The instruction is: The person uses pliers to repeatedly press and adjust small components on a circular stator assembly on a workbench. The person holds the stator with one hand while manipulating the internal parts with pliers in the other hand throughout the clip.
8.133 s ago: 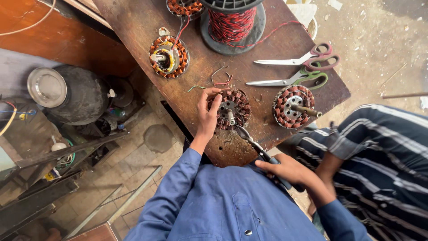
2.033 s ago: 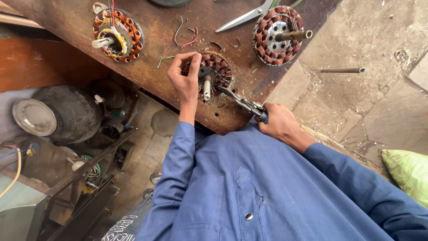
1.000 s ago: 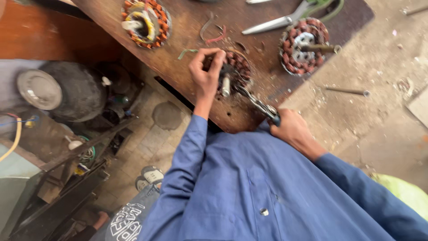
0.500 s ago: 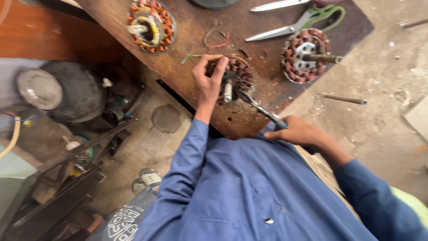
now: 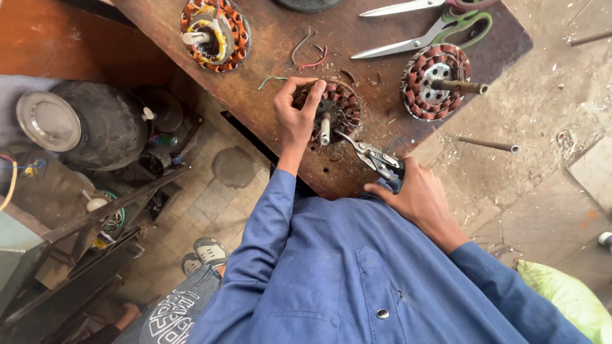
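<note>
A round motor stator [image 5: 335, 109] with copper windings lies near the front edge of a worn wooden table [image 5: 268, 57]. My left hand [image 5: 296, 114] grips its left rim, fingers curled over the windings. My right hand [image 5: 417, 194] holds the handles of a pair of pliers [image 5: 373, 156], whose jaws reach into the stator's lower right side beside its short shaft.
A second stator with a long shaft [image 5: 440, 81] lies to the right, a wired one [image 5: 213, 25] at the back left. Two pairs of scissors [image 5: 424, 38] and wire scraps [image 5: 306, 54] lie behind. A dark pot with a metal lid [image 5: 83, 124] stands on the floor left.
The view has shifted a little. My right hand has slid back toward me along the pliers. My left hand stays on the stator's rim.
</note>
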